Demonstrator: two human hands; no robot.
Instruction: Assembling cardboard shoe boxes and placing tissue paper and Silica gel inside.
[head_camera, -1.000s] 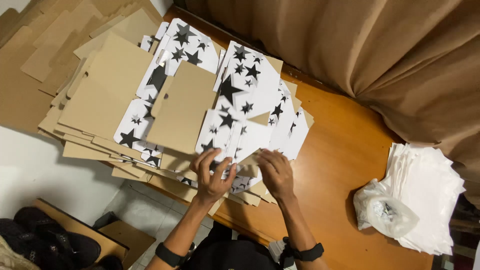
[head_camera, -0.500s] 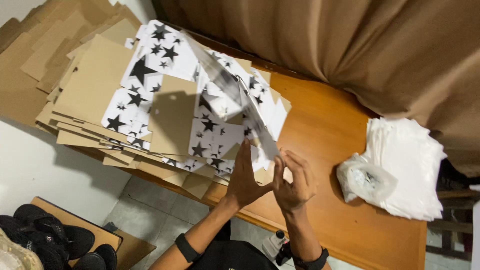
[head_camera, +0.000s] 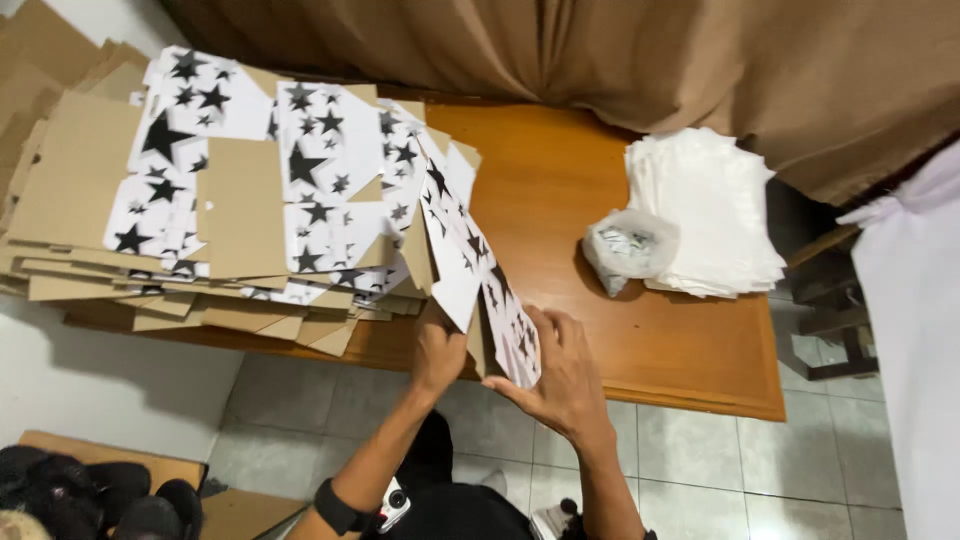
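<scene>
Star-printed cardboard sheet (head_camera: 478, 270) stands on edge, pinched between left hand (head_camera: 440, 352) and right hand (head_camera: 562, 375), fingers pressed flat, lifting it clear of the stack (head_camera: 240, 200).

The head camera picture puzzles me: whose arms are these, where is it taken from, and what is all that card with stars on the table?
There is no machine here. A person wears a camera on the head, so you look down along their own two arms. The left hand and the right hand together hold one flat cardboard sheet, white with black stars, lifted up on edge so you see it nearly side-on. To the left lies a big stack of cardboard sheets, the same kind, some showing the starred side and some the plain brown side. They rest on an orange-brown wooden table. Further right on the table sits a pile of white sheets with a small crumpled plastic bag against it. A brown curtain hangs behind the table.
</scene>
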